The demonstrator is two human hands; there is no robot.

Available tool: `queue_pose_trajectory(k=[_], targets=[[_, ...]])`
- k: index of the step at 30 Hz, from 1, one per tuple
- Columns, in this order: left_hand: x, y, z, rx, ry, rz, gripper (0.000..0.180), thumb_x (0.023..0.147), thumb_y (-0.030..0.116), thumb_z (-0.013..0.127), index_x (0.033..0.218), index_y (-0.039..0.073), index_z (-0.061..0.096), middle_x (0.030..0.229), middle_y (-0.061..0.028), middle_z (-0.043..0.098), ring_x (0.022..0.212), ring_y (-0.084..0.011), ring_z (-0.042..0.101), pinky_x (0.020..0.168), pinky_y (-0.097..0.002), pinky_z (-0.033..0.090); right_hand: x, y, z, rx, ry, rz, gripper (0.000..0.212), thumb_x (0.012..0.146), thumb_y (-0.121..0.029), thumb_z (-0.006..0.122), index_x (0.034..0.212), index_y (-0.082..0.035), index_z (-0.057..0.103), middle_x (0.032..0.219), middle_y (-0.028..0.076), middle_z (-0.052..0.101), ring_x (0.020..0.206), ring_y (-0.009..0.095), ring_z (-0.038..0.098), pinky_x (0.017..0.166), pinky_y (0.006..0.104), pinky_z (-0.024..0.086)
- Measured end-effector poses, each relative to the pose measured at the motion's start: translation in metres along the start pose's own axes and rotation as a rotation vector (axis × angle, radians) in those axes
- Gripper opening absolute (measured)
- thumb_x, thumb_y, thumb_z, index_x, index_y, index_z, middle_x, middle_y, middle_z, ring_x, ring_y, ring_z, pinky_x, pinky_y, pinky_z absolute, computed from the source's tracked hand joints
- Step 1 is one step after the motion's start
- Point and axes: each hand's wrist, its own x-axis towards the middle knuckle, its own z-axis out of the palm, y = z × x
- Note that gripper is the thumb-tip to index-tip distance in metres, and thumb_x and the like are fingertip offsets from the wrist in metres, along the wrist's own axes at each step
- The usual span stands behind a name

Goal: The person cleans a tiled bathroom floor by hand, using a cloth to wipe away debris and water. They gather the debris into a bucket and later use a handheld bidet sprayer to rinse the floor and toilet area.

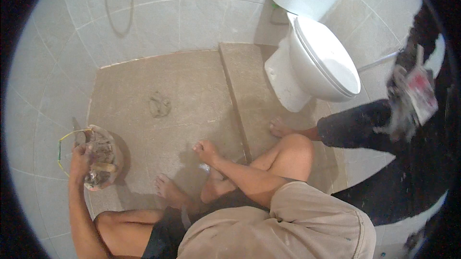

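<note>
My left hand (81, 161) is at the near-left side of a bucket (120, 156) with a yellow and green handle. Its fingers are closed over the contents, and what they grip cannot be made out. Grey clumps or rags fill the bucket, and a short tan wooden handle (104, 167) lies among them. Beside my fingers a greyish flat piece (80, 137) stands up at the rim. My right hand (207, 153) is held above the brown floor by my bare feet, its fingers curled; anything inside them is hidden. A small whitish shiny spot shows under that wrist.
A grey crumpled patch (160, 105) marks the brown floor (192, 76). To the right a low step (249, 96) carries a white toilet (307, 62). A person in dark clothes stands there, one bare foot (283, 128) on the step, beside a blurred white and red thing (422, 91).
</note>
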Motion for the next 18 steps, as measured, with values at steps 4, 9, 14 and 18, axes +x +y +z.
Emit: queue_pose_trajectory(k=[4,9,14,18], targets=[[0.012,-0.049,-0.026,0.271,0.214,0.092,0.034,0.1,0.027,0.062,0.108,-0.004,0.069,0.121,-0.0285,0.064,0.121,-0.041,0.06,0.101,-0.0456,0.047,0.007,-0.037,0.014,-0.054,-0.098,0.047,0.025,0.09,-0.025,0.073,0.091,0.0,0.069,0.079,0.019,0.066,0.075,0.027,0.065,0.073,0.0423,0.052],[0.004,-0.001,-0.011,0.195,0.069,0.05,0.032,0.097,0.024,0.066,0.11,-0.005,0.069,0.114,-0.0266,0.07,0.109,-0.0426,0.066,0.095,-0.047,0.05,0.02,-0.051,-0.008,0.104,-0.079,0.113,0.025,0.089,-0.023,0.076,0.094,0.0,0.07,0.081,0.015,0.07,0.077,0.028,0.069,0.073,0.043,0.054],[-0.008,0.007,-0.016,0.292,0.108,0.053,0.026,0.096,0.019,0.067,0.109,-0.003,0.07,0.108,-0.0252,0.073,0.105,-0.0408,0.069,0.09,-0.0459,0.051,0.063,-0.124,-0.042,0.422,-0.062,0.18,0.017,0.09,-0.016,0.078,0.091,-0.002,0.068,0.08,0.005,0.068,0.068,0.015,0.063,0.061,0.0318,0.05],[-0.014,0.017,-0.014,0.255,0.06,0.043,0.029,0.096,0.02,0.069,0.114,-0.002,0.071,0.106,-0.0235,0.074,0.105,-0.0393,0.07,0.091,-0.0451,0.052,0.096,-0.18,-0.093,0.686,-0.063,0.129,0.017,0.088,-0.012,0.08,0.087,-0.007,0.064,0.076,0.002,0.065,0.064,0.013,0.061,0.059,0.029,0.051]])
